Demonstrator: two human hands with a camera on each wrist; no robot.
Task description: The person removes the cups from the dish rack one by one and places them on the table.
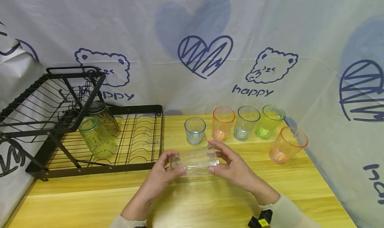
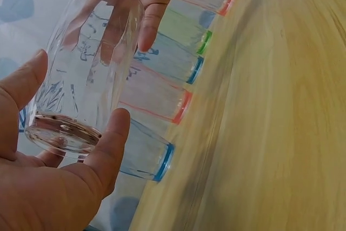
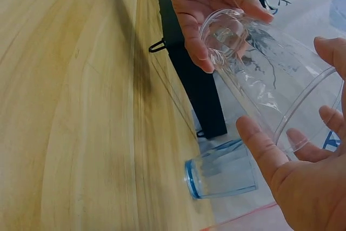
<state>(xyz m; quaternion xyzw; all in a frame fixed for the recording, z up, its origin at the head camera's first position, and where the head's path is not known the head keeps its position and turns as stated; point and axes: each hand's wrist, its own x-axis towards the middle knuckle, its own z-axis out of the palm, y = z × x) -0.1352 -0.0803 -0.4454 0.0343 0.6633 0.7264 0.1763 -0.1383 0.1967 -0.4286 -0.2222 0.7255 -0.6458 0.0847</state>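
A clear, colourless drinking glass (image 1: pixel 196 161) is held on its side above the wooden table (image 1: pixel 216 201), between both hands. My left hand (image 1: pixel 163 171) grips it around the thick base, thumb on the near side. At the opposite end my right hand (image 1: pixel 232 164) holds the rim between thumb and fingers. In the left wrist view the base of the clear glass (image 2: pixel 65 133) sits among the left fingers. The right wrist view shows its open mouth (image 3: pixel 305 104) by the right hand. Just behind the hands stands a short blue-rimmed glass (image 1: pixel 195 136).
A black two-tier dish rack (image 1: pixel 161 134) stands at the left, with a green glass (image 1: pixel 100 139) and a dark grey glass (image 1: pixel 105 116) upside down in it. Toward the back right stand an orange glass (image 1: pixel 222 123), a blue-grey glass (image 1: pixel 244 124), a green-rimmed glass (image 1: pixel 267 124) and another orange glass (image 1: pixel 283 149).
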